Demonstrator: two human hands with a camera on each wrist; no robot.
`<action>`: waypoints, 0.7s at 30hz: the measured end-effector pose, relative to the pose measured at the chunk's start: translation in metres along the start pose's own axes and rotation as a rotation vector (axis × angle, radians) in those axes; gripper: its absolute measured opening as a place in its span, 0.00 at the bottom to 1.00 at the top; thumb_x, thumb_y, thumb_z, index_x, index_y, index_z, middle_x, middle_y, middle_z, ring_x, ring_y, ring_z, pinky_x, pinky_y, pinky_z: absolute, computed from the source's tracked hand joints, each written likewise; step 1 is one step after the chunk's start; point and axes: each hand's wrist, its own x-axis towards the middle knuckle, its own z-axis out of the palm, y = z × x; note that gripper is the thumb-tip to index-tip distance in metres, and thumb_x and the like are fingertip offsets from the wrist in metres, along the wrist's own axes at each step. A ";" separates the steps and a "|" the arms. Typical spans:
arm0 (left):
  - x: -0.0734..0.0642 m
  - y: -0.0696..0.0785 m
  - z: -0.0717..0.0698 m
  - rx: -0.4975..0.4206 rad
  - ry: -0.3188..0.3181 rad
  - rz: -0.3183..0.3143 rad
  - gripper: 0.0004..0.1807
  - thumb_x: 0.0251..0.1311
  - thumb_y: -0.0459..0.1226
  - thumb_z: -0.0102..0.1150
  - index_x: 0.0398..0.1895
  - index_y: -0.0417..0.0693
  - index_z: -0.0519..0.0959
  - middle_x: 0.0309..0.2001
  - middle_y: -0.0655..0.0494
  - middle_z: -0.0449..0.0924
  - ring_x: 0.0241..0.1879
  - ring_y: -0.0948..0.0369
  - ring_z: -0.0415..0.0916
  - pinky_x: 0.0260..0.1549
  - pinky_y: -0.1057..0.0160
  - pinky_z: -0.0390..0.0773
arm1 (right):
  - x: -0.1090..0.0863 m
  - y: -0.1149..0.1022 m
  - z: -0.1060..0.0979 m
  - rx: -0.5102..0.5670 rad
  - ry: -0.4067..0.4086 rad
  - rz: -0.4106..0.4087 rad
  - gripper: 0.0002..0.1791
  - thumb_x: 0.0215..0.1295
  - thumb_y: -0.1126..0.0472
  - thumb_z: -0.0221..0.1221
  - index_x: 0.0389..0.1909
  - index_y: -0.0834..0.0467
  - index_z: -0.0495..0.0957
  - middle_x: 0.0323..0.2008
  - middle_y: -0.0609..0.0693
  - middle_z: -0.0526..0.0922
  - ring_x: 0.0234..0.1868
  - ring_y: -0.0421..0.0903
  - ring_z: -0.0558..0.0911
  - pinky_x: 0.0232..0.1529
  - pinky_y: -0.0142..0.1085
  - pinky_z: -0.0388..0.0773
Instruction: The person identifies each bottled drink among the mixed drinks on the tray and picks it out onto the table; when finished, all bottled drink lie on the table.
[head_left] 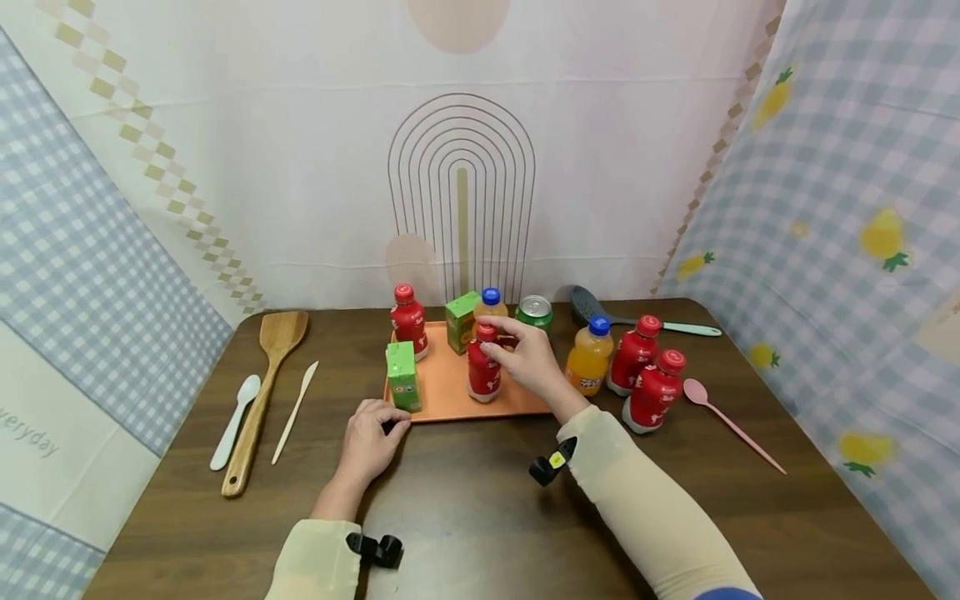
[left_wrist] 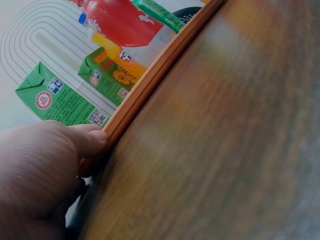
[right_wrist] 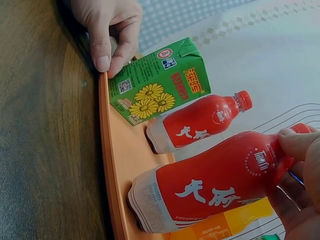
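Note:
My left hand (head_left: 372,437) pinches the front left corner of an orange tray (head_left: 450,406), its thumb on the rim in the left wrist view. With thumb and fingers, my right hand (head_left: 529,357) grips a red drink bottle (head_left: 483,377) around its neck and cap. That bottle is upright over the front middle of the tray, its base at the tray floor in the right wrist view. Beside my left hand stands a green drink carton (head_left: 405,379). Behind are another red bottle (head_left: 408,321), a second green carton (head_left: 460,323) and a blue-capped orange drink bottle (head_left: 490,305), partly hidden.
A green can (head_left: 534,312) stands at the back right. Right of the tray are an orange drink bottle (head_left: 588,358), two red bottles (head_left: 654,393), a pink spoon (head_left: 731,423) and a slotted turner (head_left: 588,307). A wooden spatula (head_left: 258,408), white spoon (head_left: 236,421) and pale knife (head_left: 295,412) lie left.

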 end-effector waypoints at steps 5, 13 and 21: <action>0.000 0.001 0.001 -0.015 0.013 0.005 0.03 0.49 0.31 0.72 0.25 0.49 0.86 0.30 0.59 0.83 0.41 0.55 0.75 0.44 0.53 0.73 | -0.004 -0.001 -0.003 0.015 0.004 -0.011 0.21 0.61 0.63 0.65 0.56 0.47 0.79 0.52 0.46 0.81 0.47 0.46 0.81 0.46 0.41 0.80; -0.001 0.001 0.003 -0.016 0.078 0.070 0.05 0.45 0.30 0.73 0.23 0.48 0.86 0.28 0.59 0.83 0.38 0.56 0.75 0.40 0.53 0.73 | -0.015 -0.001 -0.014 0.026 0.009 -0.018 0.20 0.62 0.63 0.64 0.55 0.48 0.79 0.51 0.48 0.81 0.48 0.47 0.81 0.48 0.43 0.79; -0.001 0.000 0.003 -0.019 0.068 0.056 0.05 0.45 0.30 0.73 0.23 0.47 0.86 0.28 0.59 0.82 0.39 0.55 0.75 0.41 0.53 0.73 | -0.030 0.000 -0.034 0.075 0.030 -0.017 0.22 0.62 0.62 0.64 0.58 0.52 0.77 0.54 0.52 0.80 0.50 0.50 0.80 0.49 0.44 0.79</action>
